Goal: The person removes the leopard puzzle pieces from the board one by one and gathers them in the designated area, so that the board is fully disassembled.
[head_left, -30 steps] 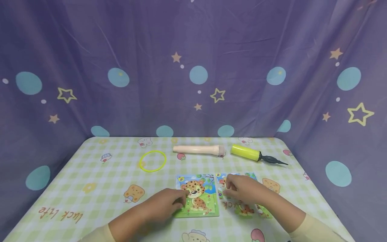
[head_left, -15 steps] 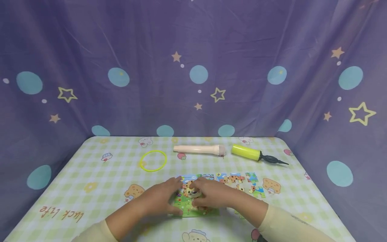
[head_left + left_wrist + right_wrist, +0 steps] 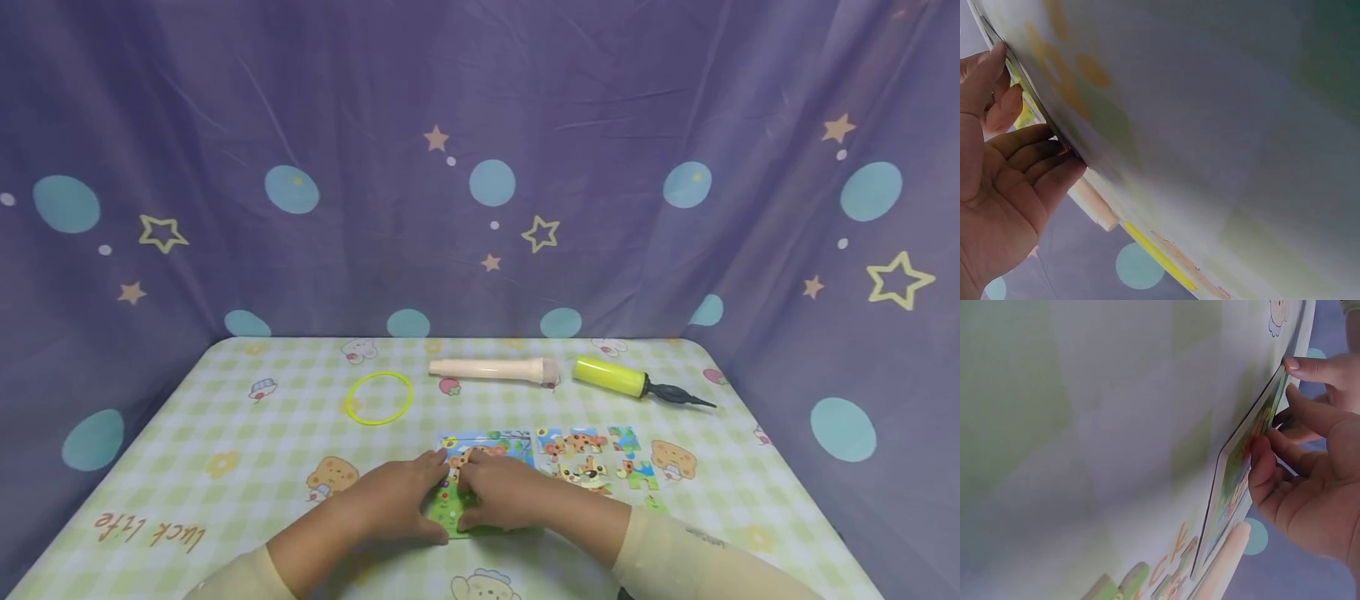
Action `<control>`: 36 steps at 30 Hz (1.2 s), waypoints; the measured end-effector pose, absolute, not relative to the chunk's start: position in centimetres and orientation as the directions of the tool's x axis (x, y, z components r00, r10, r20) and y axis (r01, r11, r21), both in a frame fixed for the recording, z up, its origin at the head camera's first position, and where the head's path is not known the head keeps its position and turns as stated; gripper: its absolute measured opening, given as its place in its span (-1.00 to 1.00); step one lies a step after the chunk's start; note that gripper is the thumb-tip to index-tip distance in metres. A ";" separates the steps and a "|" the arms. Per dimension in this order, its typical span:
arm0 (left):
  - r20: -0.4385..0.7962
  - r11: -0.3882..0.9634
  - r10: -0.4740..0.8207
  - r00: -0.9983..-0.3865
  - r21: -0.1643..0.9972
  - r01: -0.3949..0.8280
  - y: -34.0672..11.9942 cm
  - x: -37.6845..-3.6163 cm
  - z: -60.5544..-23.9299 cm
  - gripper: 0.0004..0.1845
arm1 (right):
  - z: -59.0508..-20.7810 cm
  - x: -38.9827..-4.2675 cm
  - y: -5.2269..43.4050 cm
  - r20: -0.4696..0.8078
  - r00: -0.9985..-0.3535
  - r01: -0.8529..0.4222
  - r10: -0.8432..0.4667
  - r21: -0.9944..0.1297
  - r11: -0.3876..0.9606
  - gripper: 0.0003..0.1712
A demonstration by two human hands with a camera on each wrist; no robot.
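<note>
A puzzle board (image 3: pixel 519 448) printed with a leopard lies flat on the table. My left hand (image 3: pixel 393 500) is spread along its left side, thumb at the near left corner and fairly straight fingers touching the edge in the left wrist view. Over the board's left half, my right hand (image 3: pixel 506 492) rests with bent fingertips on the picture. Its thumb and index finger stand apart, with no puzzle piece visible between them; what lies under the fingertips is hidden. Several loose puzzle pieces (image 3: pixel 641 475) lie to the right of the board, some behind my right wrist.
Behind the board lies a pale pink microphone-shaped stick (image 3: pixel 491 370). A yellow hand pump (image 3: pixel 611 377) with a dark nozzle is at the back right. The yellow ring (image 3: pixel 379 398) lies back left. A checked cloth (image 3: pixel 247 467) covers the table, and a purple curtain (image 3: pixel 600 275) hangs behind it.
My right hand has moved left from the loose pieces onto the board, then slightly farther left. The left hand has shifted slightly and spread along the board's left side.
</note>
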State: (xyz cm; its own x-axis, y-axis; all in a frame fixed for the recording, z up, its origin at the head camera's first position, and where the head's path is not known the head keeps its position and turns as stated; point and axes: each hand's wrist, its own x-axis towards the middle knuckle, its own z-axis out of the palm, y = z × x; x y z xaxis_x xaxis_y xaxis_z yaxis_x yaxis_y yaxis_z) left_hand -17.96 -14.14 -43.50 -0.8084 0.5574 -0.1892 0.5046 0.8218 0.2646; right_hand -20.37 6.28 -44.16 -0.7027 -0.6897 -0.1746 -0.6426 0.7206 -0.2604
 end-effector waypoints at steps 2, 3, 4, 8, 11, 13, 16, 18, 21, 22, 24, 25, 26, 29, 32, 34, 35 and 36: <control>-0.191 0.822 0.557 -0.808 0.265 0.504 -14.1 -17.9 -43.5 0.04 | -44.3 -20.3 6.2 -0.175 -0.708 -0.637 -0.684 -0.259 0.726 -0.58; -0.193 0.823 0.557 -0.808 0.261 0.504 -14.1 -17.9 -43.5 0.04 | -44.3 -20.3 6.2 -0.176 -0.711 -0.634 -0.681 -0.259 0.729 -0.59; -0.194 0.824 0.556 -0.808 0.257 0.505 -14.1 -17.9 -43.5 0.04 | -44.4 -20.2 6.1 -0.176 -0.714 -0.631 -0.678 -0.259 0.732 -0.59; -0.197 0.823 0.556 -0.808 0.263 0.503 -14.1 -17.9 -43.3 0.03 | -44.5 -20.2 6.1 -0.175 -0.721 -0.618 -0.670 -0.274 0.737 -0.61; -0.194 0.823 0.555 -0.809 0.271 0.500 -14.1 -17.8 -43.1 0.03 | -44.4 -20.2 6.1 -0.168 -0.730 -0.582 -0.662 -0.352 0.732 -0.66; -0.195 0.825 0.552 -0.811 0.270 0.497 -14.1 -17.8 -43.1 0.03 | -44.3 -20.2 6.3 -0.144 -0.738 -0.559 -0.660 -0.418 0.716 -0.72; -0.198 0.825 0.552 -0.810 0.269 0.496 -14.2 -17.8 -43.0 0.04 | -43.9 -20.3 6.7 -0.091 -0.739 -0.541 -0.668 -0.511 0.668 -0.81; -0.203 0.824 0.553 -0.808 0.276 0.494 -14.2 -17.8 -43.0 0.04 | -43.5 -20.5 7.3 -0.063 -0.743 -0.534 -0.667 -0.546 0.646 -0.84; -0.207 0.822 0.555 -0.806 0.285 0.493 -14.2 -17.8 -43.1 0.03 | -42.7 -21.0 8.6 -0.071 -0.753 -0.486 -0.654 -0.611 0.625 -0.86; -0.208 0.822 0.555 -0.805 0.284 0.494 -14.2 -17.8 -43.2 0.03 | -42.5 -21.2 9.2 -0.082 -0.760 -0.460 -0.645 -0.633 0.623 -0.87; -0.209 0.822 0.555 -0.805 0.288 0.492 -14.1 -17.7 -43.2 0.03 | -42.1 -21.6 10.5 -0.116 -0.771 -0.393 -0.626 -0.686 0.612 -0.87; -0.210 0.821 0.556 -0.805 0.288 0.492 -14.1 -17.7 -43.2 0.04 | -42.0 -21.8 11.1 -0.128 -0.775 -0.366 -0.619 -0.707 0.605 -0.88; -0.212 0.822 0.555 -0.805 0.291 0.490 -14.1 -17.7 -43.2 0.04 | -41.8 -22.0 11.8 -0.145 -0.779 -0.334 -0.610 -0.728 0.599 -0.89; -0.218 0.824 0.552 -0.804 0.289 0.488 -14.1 -17.7 -43.2 0.04 | -41.6 -22.4 13.8 -0.177 -0.784 -0.261 -0.596 -0.777 0.574 -0.90; -0.224 0.827 0.550 -0.805 0.282 0.486 -14.0 -17.7 -43.3 0.04 | -41.4 -22.4 15.7 -0.217 -0.778 -0.210 -0.590 -0.795 0.569 -0.90; -0.224 0.827 0.551 -0.804 0.278 0.489 -14.1 -17.7 -43.4 0.03 | -41.6 -22.3 16.7 -0.251 -0.767 -0.184 -0.590 -0.796 0.577 -0.90; -0.225 0.826 0.552 -0.803 0.278 0.490 -14.1 -17.7 -43.4 0.03 | -41.7 -22.2 17.1 -0.274 -0.762 -0.172 -0.587 -0.788 0.591 -0.90; -0.224 0.825 0.554 -0.802 0.278 0.492 -14.1 -17.7 -43.4 0.02 | -41.8 -22.0 17.5 -0.289 -0.757 -0.167 -0.585 -0.781 0.602 -0.90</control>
State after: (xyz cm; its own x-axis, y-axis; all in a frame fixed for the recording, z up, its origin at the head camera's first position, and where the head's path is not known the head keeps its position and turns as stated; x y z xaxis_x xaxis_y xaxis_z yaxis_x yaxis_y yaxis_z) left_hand -17.75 -14.09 -43.42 -0.8021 0.5536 -0.2242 0.4916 0.8251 0.2784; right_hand -22.03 17.54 -41.82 -0.7575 -0.5853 -0.2894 -0.1666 0.6018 -0.7811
